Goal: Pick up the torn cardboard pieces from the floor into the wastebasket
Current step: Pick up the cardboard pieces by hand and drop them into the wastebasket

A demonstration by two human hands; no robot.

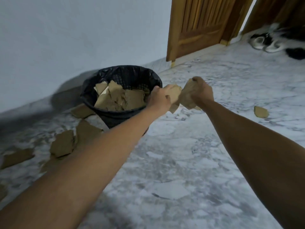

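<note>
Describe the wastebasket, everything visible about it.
The wastebasket is a round, dark mesh bin lined with a black plastic bag folded over its rim. It stands upright on the marble floor near the wall, already well filled with torn cardboard pieces. More pieces lie against its base on the left. The left hand hovers at its right rim; contact is unclear.

You will find no legible text, label, brand, number or sign here: the torn cardboard pieces [118, 98] in the wastebasket [115, 116] show plain brown faces, and the door [198, 25] beyond the wastebasket bears no lettering.
</note>
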